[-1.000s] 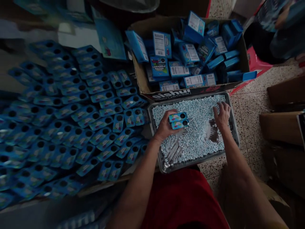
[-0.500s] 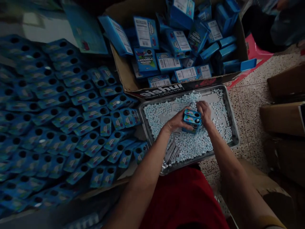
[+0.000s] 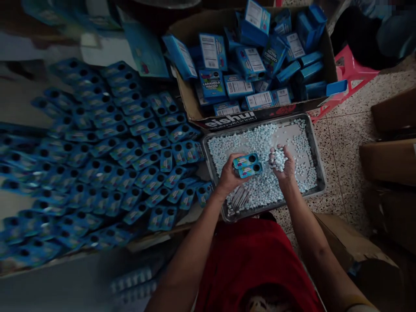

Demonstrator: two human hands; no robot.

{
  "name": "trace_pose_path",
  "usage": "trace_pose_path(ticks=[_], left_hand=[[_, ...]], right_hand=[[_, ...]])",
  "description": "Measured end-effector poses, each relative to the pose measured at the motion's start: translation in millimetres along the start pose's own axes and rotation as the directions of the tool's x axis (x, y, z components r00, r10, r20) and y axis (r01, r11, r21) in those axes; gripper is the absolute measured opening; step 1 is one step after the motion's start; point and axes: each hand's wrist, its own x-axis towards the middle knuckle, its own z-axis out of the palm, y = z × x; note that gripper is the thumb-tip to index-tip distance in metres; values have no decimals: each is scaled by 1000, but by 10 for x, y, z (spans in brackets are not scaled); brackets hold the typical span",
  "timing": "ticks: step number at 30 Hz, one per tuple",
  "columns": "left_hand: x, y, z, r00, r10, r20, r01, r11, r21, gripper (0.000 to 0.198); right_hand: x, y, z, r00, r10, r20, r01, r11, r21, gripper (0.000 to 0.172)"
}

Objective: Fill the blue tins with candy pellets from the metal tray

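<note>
My left hand is closed around two small blue candy boxes, held side by side with their dark round holes facing up. My right hand is turned palm up, its fingers curled under a heap of small pale candies. Both hands are over a metal tray, where many more loose candies lie spread. A strip of crumpled clear plastic lies among them at the tray's near left.
Rows of blue boxes with holes on top crowd the table at left. Behind the tray stands a cardboard carton full of larger blue packs. A pink stool and brown cardboard boxes are at right.
My right hand has drawn away from the boxes and turned palm up, with candies now showing in it. My left hand has moved left with the two boxes. The view has shifted left.
</note>
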Motion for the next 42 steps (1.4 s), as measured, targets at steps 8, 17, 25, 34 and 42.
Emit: trace_pose_path(ticks=[8,17,25,34,42], left_hand=[[6,-44,67,999,-17,-42,21,993,113,77],[-7,-65,18,994,-98,-51,106,975,194,79],[-8,-83,32,997,-23,-67,33,989,148,73],[54,-326,38,973,-29,-229,20,999,-39,86],[-52,-302,-126,981,-77,-179,96,990,100,85]], right_hand=[[-347,-269,682,991,-107,87,92,984,155,43],[-318,-302,899,968,-203,150,196,979,64,49],[-363,-214,923,948,-235,216,269,952,-146,53],[-728,109,-351,896,-73,438,444,173,-879,67],[-120,462,-639,870,55,490,485,-276,-830,67]])
